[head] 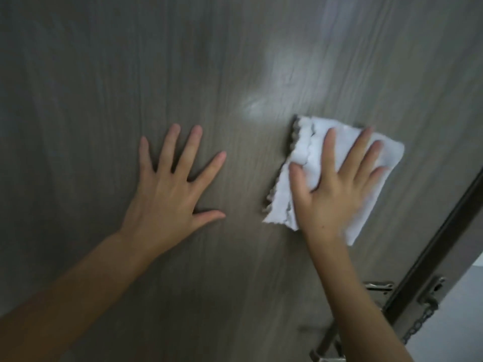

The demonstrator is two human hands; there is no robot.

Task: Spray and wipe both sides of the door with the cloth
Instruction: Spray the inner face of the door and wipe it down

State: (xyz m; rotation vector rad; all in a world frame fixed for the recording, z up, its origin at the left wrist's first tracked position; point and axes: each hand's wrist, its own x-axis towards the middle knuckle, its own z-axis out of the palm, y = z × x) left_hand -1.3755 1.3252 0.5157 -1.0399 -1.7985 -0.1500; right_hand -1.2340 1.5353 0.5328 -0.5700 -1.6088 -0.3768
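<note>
A folded white cloth (337, 163) is pressed flat to the wood-grain door (104, 74) under the right hand (337, 194), fingers straight; the left hand (170, 189) is splayed beside it, apparently bracing.

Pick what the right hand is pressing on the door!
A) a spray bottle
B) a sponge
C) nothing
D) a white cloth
D: the right hand lies flat, fingers spread, on the white cloth against the door.
</note>
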